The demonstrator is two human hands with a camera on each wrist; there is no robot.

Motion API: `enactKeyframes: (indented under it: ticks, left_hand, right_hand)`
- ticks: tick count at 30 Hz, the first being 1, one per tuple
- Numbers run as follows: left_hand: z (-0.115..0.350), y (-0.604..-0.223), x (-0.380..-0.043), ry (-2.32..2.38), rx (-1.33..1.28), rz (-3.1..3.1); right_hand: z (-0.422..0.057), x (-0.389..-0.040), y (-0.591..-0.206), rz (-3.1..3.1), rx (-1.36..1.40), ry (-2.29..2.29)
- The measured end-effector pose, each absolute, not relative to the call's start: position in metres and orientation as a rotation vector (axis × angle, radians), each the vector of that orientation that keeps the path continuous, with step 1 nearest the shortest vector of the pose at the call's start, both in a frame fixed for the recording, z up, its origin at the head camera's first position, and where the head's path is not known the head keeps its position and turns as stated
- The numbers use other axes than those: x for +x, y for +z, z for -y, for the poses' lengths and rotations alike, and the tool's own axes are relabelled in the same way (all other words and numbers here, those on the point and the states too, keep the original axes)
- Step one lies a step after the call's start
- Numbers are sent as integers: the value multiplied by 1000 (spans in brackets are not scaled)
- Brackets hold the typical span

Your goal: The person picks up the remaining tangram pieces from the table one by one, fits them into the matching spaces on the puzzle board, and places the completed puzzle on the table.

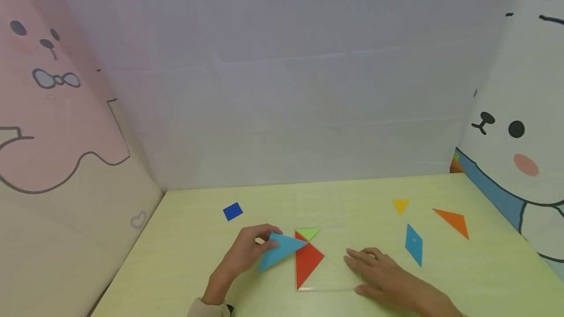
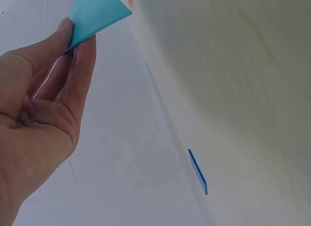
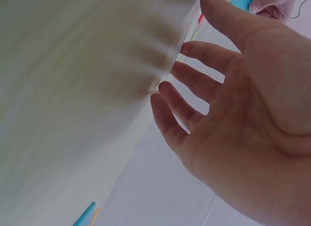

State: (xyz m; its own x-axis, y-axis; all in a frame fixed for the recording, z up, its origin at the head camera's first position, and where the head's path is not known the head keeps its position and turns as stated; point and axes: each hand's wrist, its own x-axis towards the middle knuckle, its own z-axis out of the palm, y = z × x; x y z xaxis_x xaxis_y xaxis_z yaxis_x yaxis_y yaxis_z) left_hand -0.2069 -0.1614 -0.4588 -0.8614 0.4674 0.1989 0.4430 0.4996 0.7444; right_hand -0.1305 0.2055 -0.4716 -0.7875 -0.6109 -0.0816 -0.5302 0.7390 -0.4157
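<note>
My left hand [image 1: 244,252] pinches a large light-blue triangle [image 1: 281,250] between thumb and fingers. The piece is tilted, and its right tip overlaps a red triangle [image 1: 308,262]. Red and a small green triangle [image 1: 308,233] lie at the left side of a clear, nearly invisible tray [image 1: 328,290]. In the left wrist view, the thumb presses the near face of the light-blue triangle [image 2: 96,16]. My right hand [image 1: 389,278], fingers spread and slightly bent, rests with its fingertips at the tray's right edge. No piece is in that hand [image 3: 238,99].
A dark-blue square [image 1: 232,211] lies at the back left of the pale table [image 1: 185,258]. To the right are a yellow triangle [image 1: 400,206], a blue parallelogram [image 1: 414,244] and an orange triangle [image 1: 455,221]. Cloth walls with cartoon animals border the table.
</note>
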Motion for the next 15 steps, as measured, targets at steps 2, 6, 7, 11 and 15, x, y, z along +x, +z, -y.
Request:
enactKeyframes:
  ticks: [2,6,7,11,15]
  left_hand:
    - [159,-458,-206,1334,840,-2684]
    - [153,-456,-205,1342,865,-2652]
    - [152,-455,-204,1341,868,-2648]
    - [146,-451,-203,1334,881,-2641]
    - [141,-449,-202,1322,897,-2641]
  right_hand:
    - [-205,-132,-471,-2731,-927,-559]
    - [-206,-133,-472,-2742,-958,-552]
    - [-206,-134,-472,-2747,-964,-547]
    - [-205,-134,-473,-2747,-965,-541]
    - [-205,-135,-474,-2740,-962,-542]
